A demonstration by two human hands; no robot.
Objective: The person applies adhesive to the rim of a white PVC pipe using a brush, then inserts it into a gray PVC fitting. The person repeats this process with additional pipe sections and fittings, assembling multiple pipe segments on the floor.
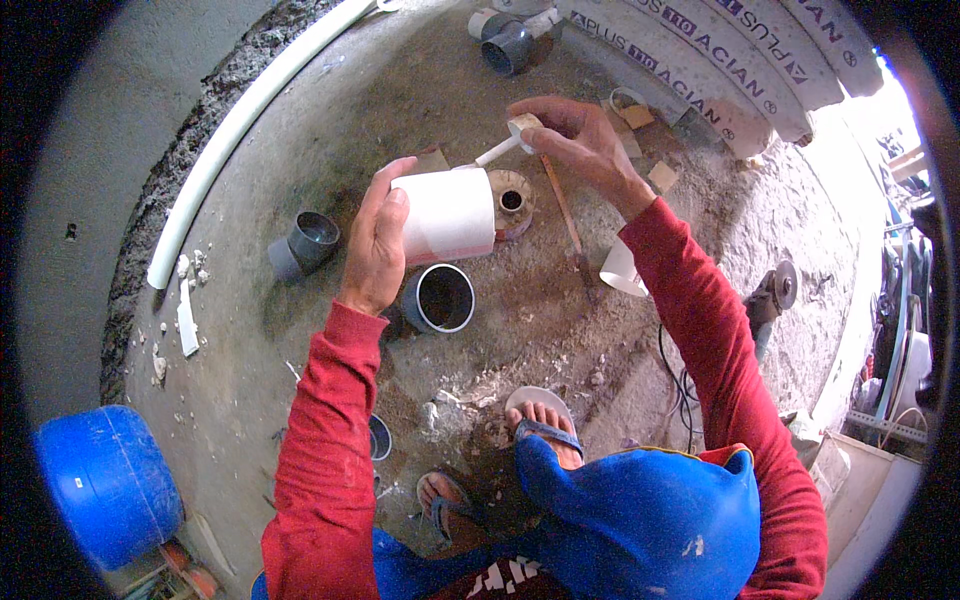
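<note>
My left hand [375,235] is wrapped round a short piece of white plastic pipe [446,215], held sideways above the ground. Between the fingers of my right hand [580,145] is a glue applicator [501,146], a pale cap with a stem. Its tip is at the upper right rim of the pipe piece; whether it touches cannot be made out. Just beyond that rim stands a round can [519,222] with an open neck. Below the pipe piece, a grey pipe fitting [440,299] stands with its round mouth facing up.
Grey elbow fittings lie at left [303,246] and far back [508,48]. A long white pipe [250,110] curves along the left wall. Stacked pipes [690,65] fill the back right. An angle grinder [772,292], its cable, a white pipe offcut [622,271] and a blue drum [108,485] surround me.
</note>
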